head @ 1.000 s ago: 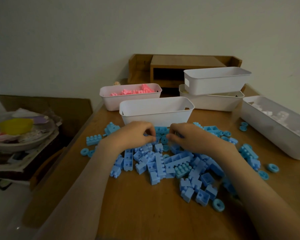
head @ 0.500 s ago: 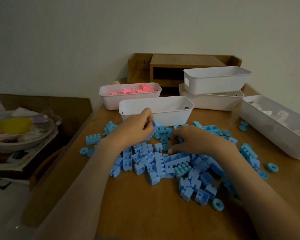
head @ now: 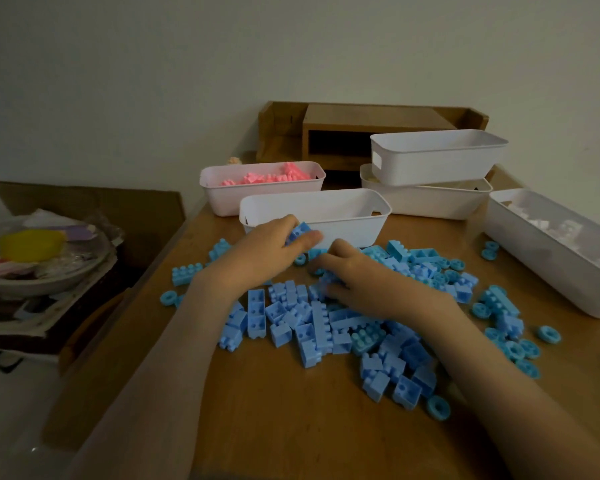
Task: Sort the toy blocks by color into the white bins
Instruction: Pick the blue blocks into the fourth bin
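Note:
A pile of light blue blocks covers the middle of the wooden table. My left hand holds a blue block, lifted just in front of the near white bin. My right hand lies on the pile with its fingers curled round some blue blocks. Behind the near bin stands a bin of pink blocks. At the right, a long bin holds white blocks.
Two stacked white bins stand at the back right before a wooden shelf box. Blue wheel pieces lie scattered at the right. Left of the table sits a cluttered tray with a yellow object.
My left hand has risen from the pile with a blue block towards the near bin. My right hand has shifted slightly and closed on blocks in the pile.

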Available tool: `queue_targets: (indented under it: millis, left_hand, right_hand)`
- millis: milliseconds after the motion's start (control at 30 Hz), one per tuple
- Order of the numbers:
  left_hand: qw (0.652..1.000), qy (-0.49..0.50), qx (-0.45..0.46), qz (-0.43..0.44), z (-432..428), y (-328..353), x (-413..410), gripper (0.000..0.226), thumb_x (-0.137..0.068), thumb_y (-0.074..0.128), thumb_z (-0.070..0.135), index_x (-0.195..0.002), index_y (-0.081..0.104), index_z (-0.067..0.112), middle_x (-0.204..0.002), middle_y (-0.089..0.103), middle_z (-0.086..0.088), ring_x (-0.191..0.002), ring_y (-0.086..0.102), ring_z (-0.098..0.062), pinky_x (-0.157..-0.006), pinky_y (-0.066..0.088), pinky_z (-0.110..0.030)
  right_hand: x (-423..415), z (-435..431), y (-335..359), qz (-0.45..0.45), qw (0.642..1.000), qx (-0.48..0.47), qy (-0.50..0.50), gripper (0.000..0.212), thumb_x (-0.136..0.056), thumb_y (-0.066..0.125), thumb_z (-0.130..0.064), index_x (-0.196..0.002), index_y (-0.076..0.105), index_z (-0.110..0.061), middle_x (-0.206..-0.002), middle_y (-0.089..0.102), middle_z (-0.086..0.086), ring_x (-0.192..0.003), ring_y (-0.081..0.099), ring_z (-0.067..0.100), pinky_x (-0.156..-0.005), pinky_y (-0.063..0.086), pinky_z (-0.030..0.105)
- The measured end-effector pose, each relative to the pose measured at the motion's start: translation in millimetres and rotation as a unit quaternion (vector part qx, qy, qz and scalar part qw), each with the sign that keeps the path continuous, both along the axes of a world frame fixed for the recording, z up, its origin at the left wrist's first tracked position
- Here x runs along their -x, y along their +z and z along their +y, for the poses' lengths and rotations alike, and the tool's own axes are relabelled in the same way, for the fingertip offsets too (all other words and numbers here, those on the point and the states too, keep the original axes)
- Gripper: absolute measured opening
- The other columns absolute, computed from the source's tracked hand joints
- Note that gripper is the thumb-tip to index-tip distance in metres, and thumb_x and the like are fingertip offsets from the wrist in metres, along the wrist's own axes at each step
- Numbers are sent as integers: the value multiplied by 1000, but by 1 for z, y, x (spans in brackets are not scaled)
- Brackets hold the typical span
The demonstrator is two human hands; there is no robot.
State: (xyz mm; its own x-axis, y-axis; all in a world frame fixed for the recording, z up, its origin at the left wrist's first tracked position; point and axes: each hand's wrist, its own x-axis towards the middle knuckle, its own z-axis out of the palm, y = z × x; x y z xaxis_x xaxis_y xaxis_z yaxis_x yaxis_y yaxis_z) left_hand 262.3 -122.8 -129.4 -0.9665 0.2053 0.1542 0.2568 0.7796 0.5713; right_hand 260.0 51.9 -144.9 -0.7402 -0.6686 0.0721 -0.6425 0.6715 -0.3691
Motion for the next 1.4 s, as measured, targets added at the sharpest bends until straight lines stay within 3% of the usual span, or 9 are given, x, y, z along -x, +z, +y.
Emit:
queue_targets:
  millis: [167, 300, 433, 567, 833, 967, 1100, 1267, 1400]
  left_hand:
    - [993, 5, 97, 67, -3, -5, 6, 31, -94, 47, 45, -106, 46, 17, -90, 39, 7, -85, 45, -14, -66, 33, -28]
    - [985, 17, 72, 154, -3, -3, 3, 28, -94, 47, 44, -109, 48, 21, -98, 46, 5, -90, 51, -14, -71, 44, -31]
    - [983, 9, 26, 179, -2, -1, 4, 41, -96, 49, 33, -134, 43, 21, -124, 49, -3, -114, 46, -17, -86, 35, -22]
    - [984, 50, -23, 167, 5, -1, 3, 50, -96, 50, 20, -141, 28, 16, -140, 39, -9, -125, 41, -20, -90, 29, -17]
    - [982, 73, 28, 174, 3, -6, 7, 60, -97, 46, 4, -146, 17, 22, -145, 34, -8, -111, 43, -7, -83, 34, -19]
    - [972, 78, 119, 186, -2, -11, 15, 64, -97, 43, 2, -149, 16, 30, -142, 34, -5, -113, 53, -21, -67, 37, -25]
    - [974, 88, 107, 180, 0, -10, 10, 69, -100, 42, 17, -149, -3, 33, -138, 40, -9, -81, 59, -26, -59, 50, -38]
    - [976, 97, 105, 163, 0, -8, 9, 56, -99, 43, 29, -145, 12, 27, -136, 49, -5, -68, 54, -19, -54, 41, -31]
    - [982, 55, 92, 158, -1, -8, 9, 50, -96, 48, 34, -138, 22, 24, -135, 49, 3, -79, 63, -23, -61, 46, -31]
  right_hand:
    - [3, -1, -3, -33, 999, -36, -4, 26, -96, 45, -16, -120, 55, -14, -118, 49, 4, -100, 46, 16, -81, 31, 19]
    - [3, 0, -1, -36, 999, -28, 7, 24, -96, 48, -21, -118, 57, -17, -114, 53, 2, -94, 46, 12, -77, 29, 17]
    - [3, 2, -1, -44, 998, -19, 29, 31, -98, 45, -18, -126, 54, -27, -105, 48, -3, -93, 45, 11, -82, 30, 17]
    - [3, 3, 0, -43, 998, -23, 27, 29, -97, 48, -22, -124, 56, -29, -103, 47, -5, -91, 45, 9, -80, 30, 17]
    - [8, 6, 1, -8, 1000, 20, -11, 19, -92, 56, -30, -105, 56, -16, -93, 51, -3, -83, 47, 13, -63, 34, 14]
    - [6, 4, 8, 21, 992, 103, -64, 17, -90, 58, -26, -102, 55, -14, -93, 50, -3, -82, 47, 13, -62, 37, 12]
    - [9, 7, 13, 87, 968, 190, -138, 17, -92, 56, -21, -104, 55, -10, -94, 50, 0, -82, 46, 13, -62, 36, 3]
    - [19, 14, 9, 129, 942, 233, -205, 18, -92, 55, -21, -105, 55, -9, -100, 51, 3, -81, 45, 11, -60, 35, 9]
    - [26, 15, 4, 114, 940, 233, -221, 22, -92, 56, -20, -111, 56, -8, -108, 54, 8, -83, 45, 11, -63, 33, 7]
